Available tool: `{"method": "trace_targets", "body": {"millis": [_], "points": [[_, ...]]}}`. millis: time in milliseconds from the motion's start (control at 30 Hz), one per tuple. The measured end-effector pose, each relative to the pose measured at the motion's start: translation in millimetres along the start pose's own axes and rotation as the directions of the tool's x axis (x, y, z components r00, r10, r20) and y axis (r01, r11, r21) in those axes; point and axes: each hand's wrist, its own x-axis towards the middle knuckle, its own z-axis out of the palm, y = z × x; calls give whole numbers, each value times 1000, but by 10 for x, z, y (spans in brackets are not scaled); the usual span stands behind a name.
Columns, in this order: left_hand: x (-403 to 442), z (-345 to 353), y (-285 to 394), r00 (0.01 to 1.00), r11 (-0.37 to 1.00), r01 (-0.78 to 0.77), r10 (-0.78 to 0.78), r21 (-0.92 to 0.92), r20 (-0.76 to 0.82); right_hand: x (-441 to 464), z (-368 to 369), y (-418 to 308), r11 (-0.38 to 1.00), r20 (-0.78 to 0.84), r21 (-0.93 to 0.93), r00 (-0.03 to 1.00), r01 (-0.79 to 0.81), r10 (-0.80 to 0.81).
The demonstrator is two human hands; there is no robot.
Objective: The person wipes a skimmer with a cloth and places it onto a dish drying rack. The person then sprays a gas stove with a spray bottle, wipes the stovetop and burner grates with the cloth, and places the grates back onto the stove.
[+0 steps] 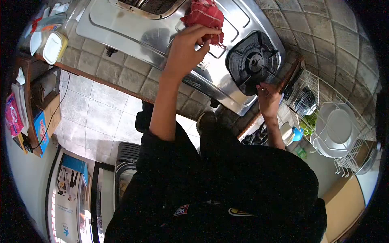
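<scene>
A crumpled red cloth [204, 16] with pale stripes rests on the silver gas stove top [121, 20]. My left hand [190, 48] has its fingers closed on the cloth's near edge, thumb a little apart. To the right, a round black burner drip pan [253, 60] with a pan support over it sits at the stove's right end. My right hand [268, 97] pinches the near rim of this pan, its fingers partly hidden.
A white wire dish rack [344, 105] with plates [338, 125] stands right of the stove. Stove knobs [110, 52] stick out along the front. Plastic tubs [52, 47] sit at the counter's left end. Tiled wall [332, 44] runs behind.
</scene>
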Motion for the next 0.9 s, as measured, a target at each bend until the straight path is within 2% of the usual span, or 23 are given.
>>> {"method": "trace_targets", "body": {"millis": [233,367,467,533,667,767,900], "points": [[-4,10,-55,999,999,-45,45,13,-29,-51,60,84,995,-49,-55,995,85,-88],[-9,27,-58,997,999,-49,49,-8,-54,-66,15,-29,996,-66,-39,995,74,-77],[1,44,-87,997,999,-48,49,13,-58,-4,-31,-43,986,-62,-82,987,145,-150],[4,57,-79,997,999,-38,38,13,-62,34,-40,12,976,-117,-78,971,202,-210],[0,47,-70,998,999,-37,37,5,-49,30,-15,91,992,-105,-45,987,121,-125],[-8,64,-76,998,999,-32,32,-1,-57,51,-22,95,987,-71,-121,991,102,-111],[2,49,-26,999,1000,-9,10,24,-42,70,79,177,994,-135,-39,985,100,-104]]}}
